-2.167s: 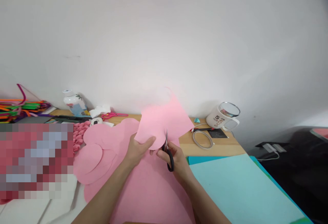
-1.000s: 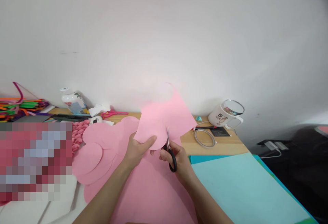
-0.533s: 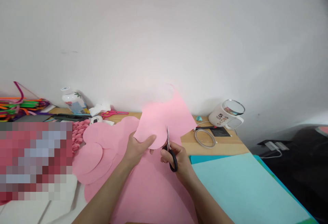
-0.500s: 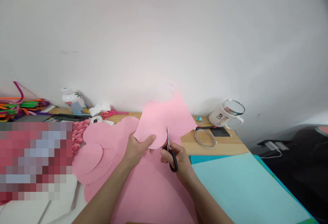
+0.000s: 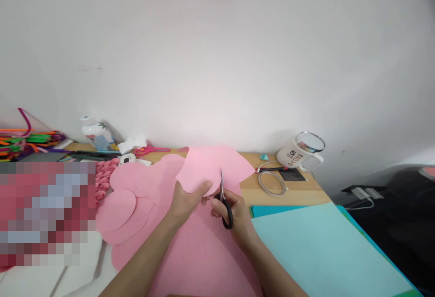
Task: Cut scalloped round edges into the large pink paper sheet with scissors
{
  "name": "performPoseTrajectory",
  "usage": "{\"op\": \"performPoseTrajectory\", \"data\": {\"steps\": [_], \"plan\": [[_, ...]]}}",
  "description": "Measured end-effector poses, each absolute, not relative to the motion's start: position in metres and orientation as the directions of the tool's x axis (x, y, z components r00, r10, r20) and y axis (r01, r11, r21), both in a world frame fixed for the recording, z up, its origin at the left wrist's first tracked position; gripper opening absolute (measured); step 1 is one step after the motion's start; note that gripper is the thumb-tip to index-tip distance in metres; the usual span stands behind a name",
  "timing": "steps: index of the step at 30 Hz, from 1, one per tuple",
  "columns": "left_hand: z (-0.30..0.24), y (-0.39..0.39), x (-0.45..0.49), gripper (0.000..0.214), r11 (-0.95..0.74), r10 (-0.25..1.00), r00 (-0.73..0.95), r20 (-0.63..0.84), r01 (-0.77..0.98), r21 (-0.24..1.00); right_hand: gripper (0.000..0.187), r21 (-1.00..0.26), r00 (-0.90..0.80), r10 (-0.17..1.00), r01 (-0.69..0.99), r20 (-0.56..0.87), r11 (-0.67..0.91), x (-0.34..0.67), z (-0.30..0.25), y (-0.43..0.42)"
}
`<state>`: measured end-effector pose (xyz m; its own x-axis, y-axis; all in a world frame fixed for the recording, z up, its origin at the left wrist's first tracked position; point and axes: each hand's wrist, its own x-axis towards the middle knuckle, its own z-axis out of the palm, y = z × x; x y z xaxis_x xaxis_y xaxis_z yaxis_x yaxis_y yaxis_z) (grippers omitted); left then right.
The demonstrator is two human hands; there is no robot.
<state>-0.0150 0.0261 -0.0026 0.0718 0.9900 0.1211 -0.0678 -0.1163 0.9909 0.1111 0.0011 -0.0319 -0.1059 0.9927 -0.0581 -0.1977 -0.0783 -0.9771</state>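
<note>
Pinched between the thumb and fingers of my left hand (image 5: 188,199) is a sheet of pink paper (image 5: 200,167), its lower edge cut in a curve. My right hand (image 5: 236,211) is closed round the black handles of a pair of scissors (image 5: 227,213). Their blades point up and away from me, set against the paper just right of the curved edge. Below both hands lies a larger pink sheet (image 5: 207,251). To the left, several cut pink paper circles (image 5: 117,211) overlap one another.
On the right are light blue paper sheets (image 5: 322,247), a coiled cable (image 5: 272,183) and a white mug (image 5: 299,152). Along the wall at the back left stand a white bottle (image 5: 98,133), pink scissors (image 5: 152,150) and colourful pipe cleaners (image 5: 34,140).
The held pink paper has tipped down and turned, its far corner now lower against the wall. My left hand has shifted slightly right, and the scissors stay at the curved edge.
</note>
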Motion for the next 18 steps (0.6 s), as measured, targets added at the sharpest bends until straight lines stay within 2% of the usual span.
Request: {"op": "performPoseTrajectory", "data": {"steps": [3, 6, 11, 18], "plan": [[-0.0005, 0.0250, -0.0143, 0.024, -0.067, 0.993, 0.099, 0.071, -0.041, 0.997, 0.024, -0.977, -0.087, 0.990, -0.174, -0.107, -0.120, 0.1112, -0.0298, 0.0017], [0.0014, 0.0248, -0.0160, 0.022, -0.029, 0.984, 0.172, 0.037, -0.048, 0.998, 0.027, -0.981, -0.095, 0.992, -0.164, -0.088, -0.103, 0.1119, -0.0274, 0.0029], [0.0022, 0.0255, -0.0181, 0.020, -0.018, 0.973, 0.227, 0.034, -0.071, 0.997, 0.029, -0.989, -0.139, 0.990, -0.146, -0.011, -0.031, 0.1141, -0.0272, 0.0045], [-0.0040, 0.0268, -0.0184, 0.019, -0.028, 0.971, 0.233, 0.052, -0.106, 0.994, 0.027, -0.992, -0.099, 0.994, -0.116, -0.038, -0.049, 0.1154, -0.0362, 0.0057]]}}
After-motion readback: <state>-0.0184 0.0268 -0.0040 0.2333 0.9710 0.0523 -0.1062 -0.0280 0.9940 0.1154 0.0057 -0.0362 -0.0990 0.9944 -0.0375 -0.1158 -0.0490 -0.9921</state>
